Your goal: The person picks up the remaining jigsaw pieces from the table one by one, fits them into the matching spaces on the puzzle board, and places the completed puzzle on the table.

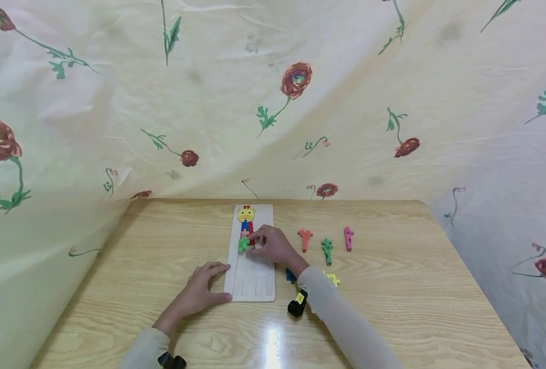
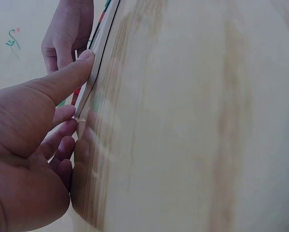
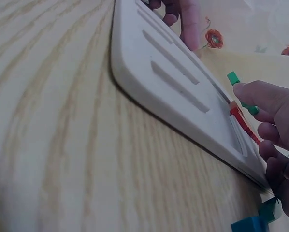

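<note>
A white puzzle board (image 1: 253, 271) lies on the table, with a yellow giraffe head piece (image 1: 246, 213) at its far end and blue, red and orange pieces below that head. My right hand (image 1: 276, 247) pinches a green puzzle piece (image 1: 243, 245) between thumb and fingers over the board. In the right wrist view this green piece (image 3: 233, 78) is tilted up, above the red piece (image 3: 243, 122). At the board's left edge, my left hand (image 1: 198, 289) rests with thumb and fingers spread, their tips touching the rim.
Right of the board lie loose pieces: an orange one (image 1: 305, 240), a green one (image 1: 327, 251), a pink one (image 1: 349, 239) and a yellow one (image 1: 333, 279). A blue piece (image 1: 291, 275) is partly hidden by my right wrist. Flowered cloth (image 1: 236, 102) hangs behind the table.
</note>
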Action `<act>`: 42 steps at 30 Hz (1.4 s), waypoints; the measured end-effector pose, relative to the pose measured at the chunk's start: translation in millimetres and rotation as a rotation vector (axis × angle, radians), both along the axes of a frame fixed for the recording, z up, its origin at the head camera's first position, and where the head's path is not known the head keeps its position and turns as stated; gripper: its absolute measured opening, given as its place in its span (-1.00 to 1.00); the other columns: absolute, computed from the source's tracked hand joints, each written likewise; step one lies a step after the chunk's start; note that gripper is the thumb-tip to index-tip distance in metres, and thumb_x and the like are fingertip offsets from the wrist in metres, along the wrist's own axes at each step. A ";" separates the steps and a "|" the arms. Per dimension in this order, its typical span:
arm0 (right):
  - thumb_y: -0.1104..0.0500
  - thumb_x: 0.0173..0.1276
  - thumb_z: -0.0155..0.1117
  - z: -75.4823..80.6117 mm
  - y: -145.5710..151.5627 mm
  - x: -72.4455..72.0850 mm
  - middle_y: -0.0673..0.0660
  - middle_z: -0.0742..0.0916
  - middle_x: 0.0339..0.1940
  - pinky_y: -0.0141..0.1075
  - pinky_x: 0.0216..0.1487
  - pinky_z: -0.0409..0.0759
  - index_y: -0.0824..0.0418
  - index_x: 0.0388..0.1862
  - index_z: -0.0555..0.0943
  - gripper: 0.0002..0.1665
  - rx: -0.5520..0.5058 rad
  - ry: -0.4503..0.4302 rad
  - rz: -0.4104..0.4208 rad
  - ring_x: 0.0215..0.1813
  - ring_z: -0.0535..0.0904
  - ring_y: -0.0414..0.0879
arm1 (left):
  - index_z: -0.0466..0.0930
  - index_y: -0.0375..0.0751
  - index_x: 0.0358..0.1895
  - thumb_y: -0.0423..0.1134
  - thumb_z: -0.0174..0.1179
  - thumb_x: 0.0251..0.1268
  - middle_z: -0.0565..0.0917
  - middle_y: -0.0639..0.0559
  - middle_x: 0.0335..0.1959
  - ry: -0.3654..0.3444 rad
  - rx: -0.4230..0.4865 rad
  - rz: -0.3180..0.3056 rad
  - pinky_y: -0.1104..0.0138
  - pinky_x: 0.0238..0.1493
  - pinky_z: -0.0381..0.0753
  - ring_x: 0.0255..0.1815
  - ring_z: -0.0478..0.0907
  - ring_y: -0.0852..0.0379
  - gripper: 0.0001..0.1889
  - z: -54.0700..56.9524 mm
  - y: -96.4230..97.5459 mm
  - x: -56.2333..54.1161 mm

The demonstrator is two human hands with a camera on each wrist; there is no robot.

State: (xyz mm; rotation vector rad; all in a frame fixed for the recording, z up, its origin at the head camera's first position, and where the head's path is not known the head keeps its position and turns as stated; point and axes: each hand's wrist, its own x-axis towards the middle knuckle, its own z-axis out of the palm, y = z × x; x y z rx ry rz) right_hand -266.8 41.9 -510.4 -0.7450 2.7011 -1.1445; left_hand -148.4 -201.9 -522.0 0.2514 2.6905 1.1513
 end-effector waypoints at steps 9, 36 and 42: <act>-0.08 0.18 0.61 -4.6 -1.3 -0.8 -0.07 0.63 -0.28 -0.40 -0.31 0.44 0.11 0.06 0.79 -0.49 0.040 0.007 0.012 -0.28 0.47 -0.16 | 0.52 0.05 0.41 0.04 0.57 0.05 0.44 -0.03 0.41 -0.001 -0.007 0.002 -0.25 0.39 0.27 0.41 0.26 -0.15 -0.22 0.3 0.8 1.1; -0.07 0.16 0.63 -4.6 -2.2 0.0 -0.05 0.65 -0.22 -0.39 -0.27 0.48 0.12 0.04 0.79 -0.49 0.043 0.015 -0.005 -0.25 0.49 -0.15 | 0.52 0.05 0.41 0.03 0.57 0.05 0.45 -0.02 0.40 0.000 -0.005 0.003 -0.24 0.40 0.26 0.39 0.27 -0.14 -0.22 2.6 2.3 1.5; -0.09 0.20 0.59 -2.5 5.1 -1.2 -0.05 0.65 -0.21 -0.36 -0.28 0.52 0.07 0.03 0.79 -0.54 -0.016 0.019 -0.014 -0.25 0.51 -0.13 | 0.51 0.05 0.41 0.03 0.57 0.06 0.44 -0.01 0.41 -0.017 -0.002 0.006 -0.24 0.40 0.26 0.40 0.26 -0.13 -0.22 2.9 2.6 1.0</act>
